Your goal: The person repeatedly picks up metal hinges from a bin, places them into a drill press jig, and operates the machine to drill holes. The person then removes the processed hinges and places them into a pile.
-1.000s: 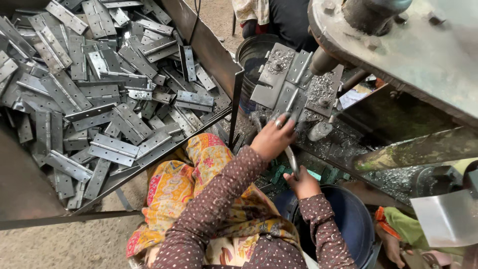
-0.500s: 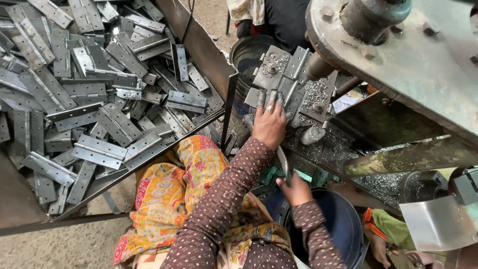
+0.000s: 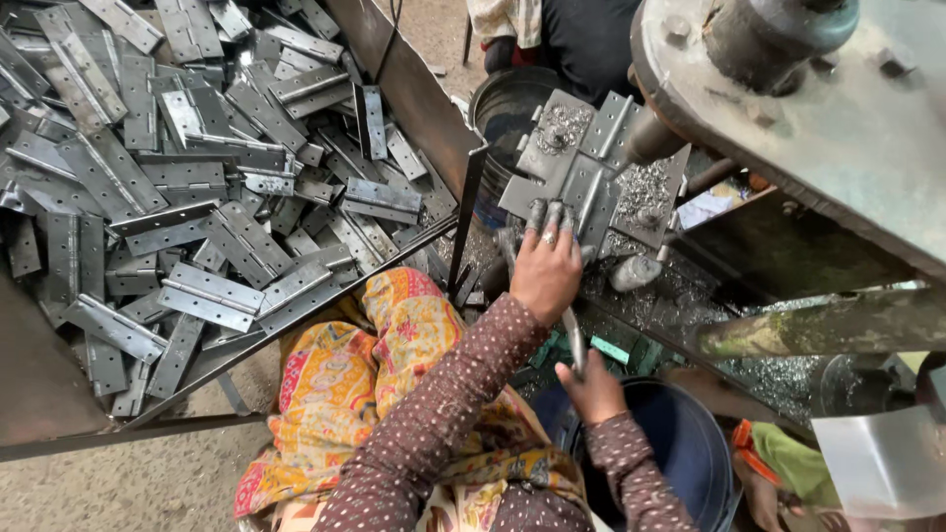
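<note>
Two bare hands are at work under a drilling machine. Left hand [image 3: 545, 268], sleeve brown with pale dots, reaches forward and lies flat on an opened steel hinge [image 3: 581, 182], fingertips [image 3: 552, 217] pressed on its near leaf; that grip is open and presses rather than clasps. The hinge lies spread on the machine's work table [image 3: 690, 286], directly under the spindle [image 3: 645, 138], whose tip stands on or just above the right leaf; contact cannot be told. Curled metal shavings [image 3: 645, 187] lie on both leaves and across the work table beside it.

Right hand [image 3: 594, 386] sits lower, close to the body, with its grip closed around a thin metal rod [image 3: 572, 335] that rises between the two hands; its upper end is hidden behind the left wrist.

Left of the hands, a large sheet-metal tray [image 3: 414, 108] holds a loose heap of grey hinges [image 3: 197, 197], many lying crossed over one another up to its near rim. A dark blue bucket [image 3: 690, 443] stands just beneath the right hand. A black drum [image 3: 503, 103] stands beyond the tray's right wall. Patterned yellow and orange cloth [image 3: 384, 374] covers the person's lap. Another person's dark clothing [image 3: 581, 39] shows at the top edge.
</note>
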